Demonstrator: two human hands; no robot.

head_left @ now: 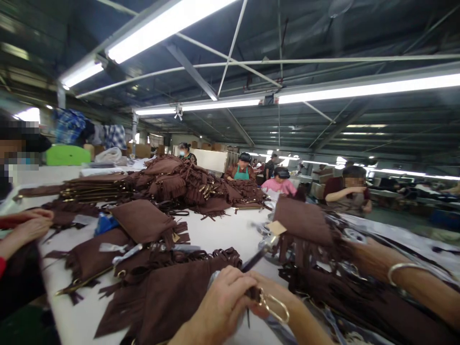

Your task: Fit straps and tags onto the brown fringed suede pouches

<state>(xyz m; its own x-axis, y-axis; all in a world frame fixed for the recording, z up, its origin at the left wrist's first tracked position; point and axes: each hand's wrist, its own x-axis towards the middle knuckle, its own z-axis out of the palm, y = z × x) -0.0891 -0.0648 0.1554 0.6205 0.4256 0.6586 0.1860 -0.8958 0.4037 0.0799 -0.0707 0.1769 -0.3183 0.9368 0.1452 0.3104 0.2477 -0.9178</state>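
Observation:
My left hand point(224, 297) is closed at the bottom centre, its fingers pressed round a dark brown strap. My right hand point(271, 292) meets it from the right, also closed on the strap, near a gold metal clasp point(276, 309) that hangs out to the right. The fingertips of both hands overlap, so part of the strap is hidden. Just left of my hands, a brown fringed bag point(172, 297) lies flat on the white table point(215, 232).
A large heap of brown bags point(172, 184) covers the table's far side. At the left edge are a person's hands point(32, 227). From the right reaches another person's arm with a bangle point(391, 268), by a raised brown bag point(304, 220). Several people sit or stand beyond.

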